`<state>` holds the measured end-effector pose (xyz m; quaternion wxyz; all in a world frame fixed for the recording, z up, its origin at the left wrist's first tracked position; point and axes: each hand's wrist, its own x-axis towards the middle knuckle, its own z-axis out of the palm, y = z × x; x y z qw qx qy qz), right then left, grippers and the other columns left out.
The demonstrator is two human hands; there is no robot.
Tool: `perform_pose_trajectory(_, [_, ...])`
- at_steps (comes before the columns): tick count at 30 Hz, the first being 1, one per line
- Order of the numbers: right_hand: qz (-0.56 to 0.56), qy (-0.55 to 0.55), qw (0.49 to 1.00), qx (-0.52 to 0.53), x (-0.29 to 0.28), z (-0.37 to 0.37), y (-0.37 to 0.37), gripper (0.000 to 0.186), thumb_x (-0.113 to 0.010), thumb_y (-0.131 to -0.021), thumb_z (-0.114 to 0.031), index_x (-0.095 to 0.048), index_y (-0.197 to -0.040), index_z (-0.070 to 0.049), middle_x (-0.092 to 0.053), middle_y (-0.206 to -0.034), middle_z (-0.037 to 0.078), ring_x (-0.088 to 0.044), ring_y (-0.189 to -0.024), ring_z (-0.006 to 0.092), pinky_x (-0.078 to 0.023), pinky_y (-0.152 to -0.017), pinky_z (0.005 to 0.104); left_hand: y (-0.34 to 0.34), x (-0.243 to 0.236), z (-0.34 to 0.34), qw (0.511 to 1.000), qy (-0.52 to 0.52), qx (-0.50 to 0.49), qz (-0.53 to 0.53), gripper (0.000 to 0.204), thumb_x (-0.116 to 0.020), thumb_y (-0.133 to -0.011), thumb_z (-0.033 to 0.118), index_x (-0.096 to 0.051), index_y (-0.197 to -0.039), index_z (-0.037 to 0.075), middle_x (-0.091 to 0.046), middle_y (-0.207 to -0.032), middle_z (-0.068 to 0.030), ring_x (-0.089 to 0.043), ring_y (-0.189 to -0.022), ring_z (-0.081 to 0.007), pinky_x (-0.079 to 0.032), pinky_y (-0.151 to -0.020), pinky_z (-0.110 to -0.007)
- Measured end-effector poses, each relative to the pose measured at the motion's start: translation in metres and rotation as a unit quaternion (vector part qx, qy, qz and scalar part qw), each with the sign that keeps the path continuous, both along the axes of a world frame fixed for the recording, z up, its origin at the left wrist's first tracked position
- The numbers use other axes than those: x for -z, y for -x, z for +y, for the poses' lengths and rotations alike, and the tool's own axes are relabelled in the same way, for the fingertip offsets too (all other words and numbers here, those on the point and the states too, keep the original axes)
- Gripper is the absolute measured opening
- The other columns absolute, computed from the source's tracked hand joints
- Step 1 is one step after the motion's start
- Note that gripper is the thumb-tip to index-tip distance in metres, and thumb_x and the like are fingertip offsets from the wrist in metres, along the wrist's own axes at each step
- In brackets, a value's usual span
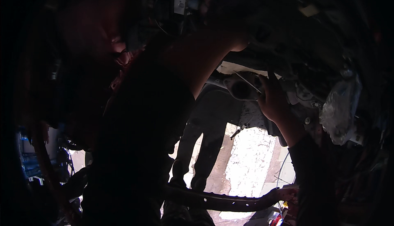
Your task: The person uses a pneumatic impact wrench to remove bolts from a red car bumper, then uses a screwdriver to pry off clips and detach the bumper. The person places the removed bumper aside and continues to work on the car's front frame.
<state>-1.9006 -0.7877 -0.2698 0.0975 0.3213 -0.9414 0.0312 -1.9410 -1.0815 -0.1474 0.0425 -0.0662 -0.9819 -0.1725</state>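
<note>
Most of the picture is very dark. My left arm [205, 58] crosses the middle and reaches up among dark vehicle parts. Shadow hides the fingers of my left hand [240, 43], so what they touch does not show. Lower and to the right, my right hand [271, 102] is closed around the end of a thin, light metal rod [246, 81]. The rod slants up and left from the fingers, across a dark metal part with a round opening [241, 89]. A pale strip [230, 67] shows just behind that part.
A crumpled clear plastic bag [340, 111] hangs at the right. A dark curved crossbar with small holes [230, 202] spans the lower middle. Below lies a floor with a bright sunlit patch [250, 160]. A small white plate [179, 4] shows near the top.
</note>
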Motion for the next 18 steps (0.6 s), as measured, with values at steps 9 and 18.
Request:
perform_pose_trajectory(9, [-0.026,0.007,0.998,-0.049,0.056,0.003,-0.010,0.076,-0.060,-0.091,0.002,-0.038,-0.164,-0.004,-0.022,-0.176,0.029,-0.035,-0.158,0.0476,-0.043,-0.123,0.0538,-0.030,0.134,0.030,0.981,-0.121,-0.060,0.138,0.041,-0.066,-0.105,0.039,-0.069,-0.129,0.006,-0.075,-0.110,-0.0150,-0.076,-0.097,-0.0295,-0.060,-0.083,-0.049])
perform_pose_trajectory(18, [-0.080,0.031,0.995,-0.048,0.083,0.008,-0.036,0.082,-0.062,-0.089,0.000,-0.035,-0.166,0.000,-0.024,-0.175,0.032,-0.032,-0.160,0.0494,-0.038,-0.126,0.0548,-0.071,0.201,0.048,0.923,-0.197,-0.082,0.321,0.038,-0.075,-0.098,0.031,-0.065,-0.124,0.005,-0.071,-0.106,-0.0152,-0.071,-0.106,-0.0330,-0.052,-0.098,-0.057])
